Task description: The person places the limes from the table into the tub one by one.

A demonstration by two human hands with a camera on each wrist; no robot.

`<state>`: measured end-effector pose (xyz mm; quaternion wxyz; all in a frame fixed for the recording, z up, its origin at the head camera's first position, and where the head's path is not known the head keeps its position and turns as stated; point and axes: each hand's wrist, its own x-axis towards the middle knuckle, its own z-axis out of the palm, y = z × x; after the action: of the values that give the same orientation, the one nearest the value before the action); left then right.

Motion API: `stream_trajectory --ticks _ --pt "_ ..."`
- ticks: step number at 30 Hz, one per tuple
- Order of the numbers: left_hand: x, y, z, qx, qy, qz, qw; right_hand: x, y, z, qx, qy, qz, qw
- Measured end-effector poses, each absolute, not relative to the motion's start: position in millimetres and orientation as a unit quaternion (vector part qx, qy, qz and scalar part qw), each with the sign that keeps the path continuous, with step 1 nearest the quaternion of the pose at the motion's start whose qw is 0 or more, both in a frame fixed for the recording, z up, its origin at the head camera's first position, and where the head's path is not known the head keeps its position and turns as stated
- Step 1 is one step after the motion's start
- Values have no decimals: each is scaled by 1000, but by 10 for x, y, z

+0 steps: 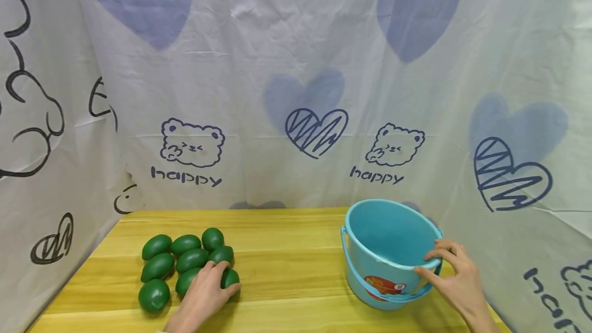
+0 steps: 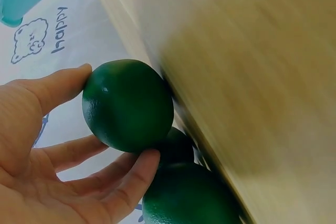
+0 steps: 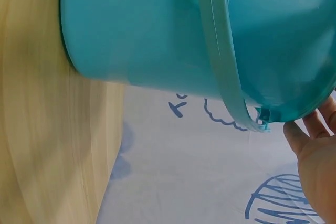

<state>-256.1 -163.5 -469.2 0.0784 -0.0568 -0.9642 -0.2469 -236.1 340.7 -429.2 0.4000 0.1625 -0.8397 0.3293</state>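
Green, glossy oval fruits (image 1: 192, 259) crowd the left hand (image 1: 205, 290), its fingers gripping one fruit (image 1: 231, 280); the right hand (image 1: 458, 274) pinches a light-blue plastic bucket (image 1: 369, 263), handle (image 1: 395, 298) lowered across its front.

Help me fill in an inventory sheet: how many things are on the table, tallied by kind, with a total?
Green fruit-shaped items: 9, counting those partly hidden by the left hand
Light-blue bucket: 1
Total: 10
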Motion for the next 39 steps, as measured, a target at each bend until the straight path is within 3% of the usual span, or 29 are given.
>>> stream_trajectory --ticks 39 --pt "-2625 -1583 -4724 -56 -955 -290 26 -2289 3383 -4263 113 -867 318 366"
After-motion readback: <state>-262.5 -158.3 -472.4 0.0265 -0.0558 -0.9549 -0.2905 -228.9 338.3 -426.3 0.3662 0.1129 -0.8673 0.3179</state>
